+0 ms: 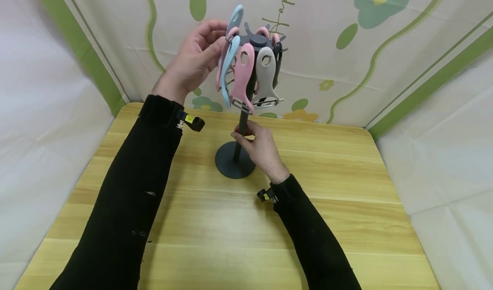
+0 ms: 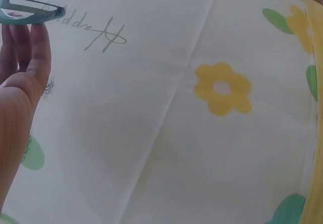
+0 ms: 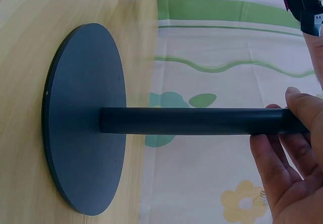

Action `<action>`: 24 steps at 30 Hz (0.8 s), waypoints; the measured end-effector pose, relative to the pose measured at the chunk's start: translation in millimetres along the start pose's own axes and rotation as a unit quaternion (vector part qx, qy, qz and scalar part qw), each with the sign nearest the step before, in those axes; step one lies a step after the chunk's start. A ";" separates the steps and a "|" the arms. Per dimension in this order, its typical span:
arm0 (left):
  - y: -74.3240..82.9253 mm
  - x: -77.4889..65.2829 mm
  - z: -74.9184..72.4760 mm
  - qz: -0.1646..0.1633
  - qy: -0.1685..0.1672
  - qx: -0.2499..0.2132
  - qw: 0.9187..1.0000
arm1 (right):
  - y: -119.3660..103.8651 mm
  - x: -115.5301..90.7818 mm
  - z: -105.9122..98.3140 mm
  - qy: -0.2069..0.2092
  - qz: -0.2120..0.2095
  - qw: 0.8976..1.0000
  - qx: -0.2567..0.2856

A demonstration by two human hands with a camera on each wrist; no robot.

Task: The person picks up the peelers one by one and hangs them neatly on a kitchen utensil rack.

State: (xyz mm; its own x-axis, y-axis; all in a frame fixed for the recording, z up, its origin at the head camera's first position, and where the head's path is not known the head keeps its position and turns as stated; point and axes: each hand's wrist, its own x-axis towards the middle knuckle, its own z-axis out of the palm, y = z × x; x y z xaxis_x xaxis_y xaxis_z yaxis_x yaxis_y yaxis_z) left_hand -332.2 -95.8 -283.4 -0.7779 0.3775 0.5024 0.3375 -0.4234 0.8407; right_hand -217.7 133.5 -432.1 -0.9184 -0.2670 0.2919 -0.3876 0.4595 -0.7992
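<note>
A dark grey rotary stand [image 1: 236, 165] stands upright on the table, with peelers hanging around its hooked top. My left hand [image 1: 196, 56] is at the upper left of the stand and pinches a light blue peeler [image 1: 236, 16] by the hooks. In the left wrist view the bladed end of that peeler [image 2: 34, 18] lies between thumb and fingers. Beside it hang another light blue peeler [image 1: 231, 54], a pink peeler [image 1: 243, 73], a grey peeler [image 1: 266, 73] and a black peeler [image 1: 277, 58]. Lower down, my right hand [image 1: 263, 148] grips the pole [image 3: 192, 121] above the round base [image 3: 86, 128].
The wooden table [image 1: 215, 230] ends just behind the stand at a flower-printed cloth backdrop [image 1: 316, 67]. White cloth [image 1: 458, 153] hangs at both sides. A small wrist camera [image 1: 194, 123] sits on each black sleeve.
</note>
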 end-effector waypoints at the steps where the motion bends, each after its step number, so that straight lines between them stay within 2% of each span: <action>1: -0.4 1.4 0.4 -0.006 -0.005 -0.010 1.000 | -0.3 -0.1 -0.2 0.000 0.000 1.000 0.000; 5: -2.6 5.0 1.6 -0.021 -0.026 -0.026 0.999 | -0.9 -0.5 -0.5 0.002 0.000 1.000 -0.001; 10: -7.6 6.1 1.7 -0.030 -0.048 -0.012 0.998 | -0.8 -0.2 0.0 0.002 -0.001 1.000 -0.004; 17: -12.7 4.7 1.8 -0.049 -0.056 -0.027 0.997 | -0.4 0.1 0.8 0.002 -0.001 1.000 -0.003; 24: -17.4 3.6 1.2 -0.049 -0.065 -0.039 0.996 | -0.1 0.2 1.3 0.000 -0.001 1.000 -0.002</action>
State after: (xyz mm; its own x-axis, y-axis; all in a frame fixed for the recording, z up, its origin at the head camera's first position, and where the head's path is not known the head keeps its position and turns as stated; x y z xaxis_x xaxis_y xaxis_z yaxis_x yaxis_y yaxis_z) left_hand -340.2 -86.1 -295.9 -0.7287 0.5205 0.4450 0.2175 -0.4402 0.8711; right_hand -217.8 132.3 -432.7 -0.9176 -0.2683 0.2934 -0.3898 0.4619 -0.7967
